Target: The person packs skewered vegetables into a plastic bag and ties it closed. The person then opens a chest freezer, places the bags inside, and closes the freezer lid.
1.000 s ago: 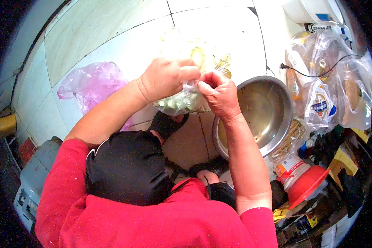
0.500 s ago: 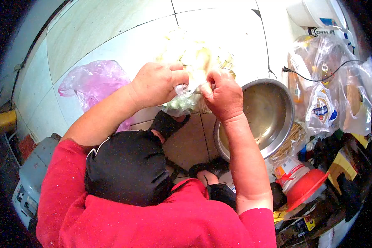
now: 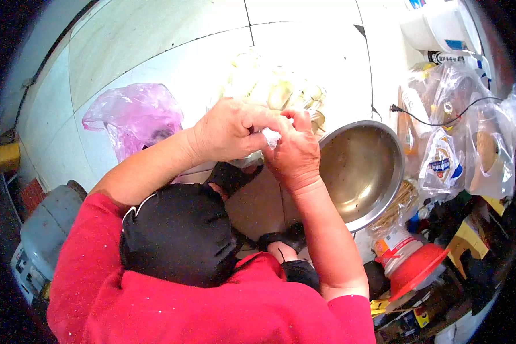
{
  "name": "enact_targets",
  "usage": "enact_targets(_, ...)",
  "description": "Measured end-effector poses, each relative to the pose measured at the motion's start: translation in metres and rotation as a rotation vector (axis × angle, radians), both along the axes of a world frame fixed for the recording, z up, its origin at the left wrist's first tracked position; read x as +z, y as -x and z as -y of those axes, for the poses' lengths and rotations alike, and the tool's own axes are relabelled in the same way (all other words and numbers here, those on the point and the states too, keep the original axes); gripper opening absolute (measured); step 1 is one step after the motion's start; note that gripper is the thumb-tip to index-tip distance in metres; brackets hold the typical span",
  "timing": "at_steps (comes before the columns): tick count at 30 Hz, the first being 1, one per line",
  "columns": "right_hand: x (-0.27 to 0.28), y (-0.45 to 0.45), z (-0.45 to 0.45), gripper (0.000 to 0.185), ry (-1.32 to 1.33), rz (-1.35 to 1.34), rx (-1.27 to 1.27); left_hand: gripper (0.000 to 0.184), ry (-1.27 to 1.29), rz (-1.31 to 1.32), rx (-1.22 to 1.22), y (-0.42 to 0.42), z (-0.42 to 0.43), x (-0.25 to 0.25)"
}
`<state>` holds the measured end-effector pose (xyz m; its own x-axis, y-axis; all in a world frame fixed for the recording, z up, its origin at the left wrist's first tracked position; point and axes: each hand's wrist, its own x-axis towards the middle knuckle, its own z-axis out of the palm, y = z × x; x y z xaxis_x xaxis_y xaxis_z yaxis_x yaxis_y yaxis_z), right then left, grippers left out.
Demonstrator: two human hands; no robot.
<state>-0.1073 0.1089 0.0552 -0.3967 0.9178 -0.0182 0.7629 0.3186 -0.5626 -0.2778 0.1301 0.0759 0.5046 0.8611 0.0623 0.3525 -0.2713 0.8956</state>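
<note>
My left hand and my right hand meet over the tiled floor. Both are closed on the bunched top of a clear plastic bag, a whitish twist of which shows between the fingers. Most of the bag is hidden under my hands. Just beyond them lie pale yellow-green pieces, washed out by glare, so their kind is unclear. Beside my right forearm stands a wide metal basin with a little liquid and small bits at its bottom.
A crumpled pink plastic bag lies left of my left hand. At the right are clear bags of bottles and packets, a black cable, a white bucket and a red funnel-shaped thing. A grey-blue gas cylinder stands at left.
My hands have come together, the right moving left toward the left hand. The bag's body, visible below them before, is now mostly covered, and its top is bunched tighter.
</note>
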Motion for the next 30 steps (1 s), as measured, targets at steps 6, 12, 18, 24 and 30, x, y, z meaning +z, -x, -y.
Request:
enact_targets(6, 0.012, 0.001, -0.023, 0.022, 0.196, -0.066, 0.031, 0.011, 0.269, 0.149, 0.367, 0.027, 0.0, 0.005)
enact_targets(12, 0.022, 0.013, -0.053, 0.017, 0.301, -0.249, -0.118, 0.023, 0.535, 0.801, 1.272, 0.105, 0.0, -0.038)
enact_targets(18, 0.098, 0.031, -0.074, 0.02, 0.459, -0.514, -0.15, 0.027, 0.928, 0.746, 1.362, 0.123, 0.068, -0.124)
enact_targets(24, 0.171, 0.014, -0.057, 0.013, 0.493, -1.0, -0.385, 0.043, 1.236, 1.414, 0.724, 0.066, 0.042, -0.118)
enact_targets(30, 0.235, 0.007, -0.039, 0.043, 0.361, -1.08, -0.612, 0.044, 1.179, 1.486, 0.162, -0.007, -0.013, -0.034)
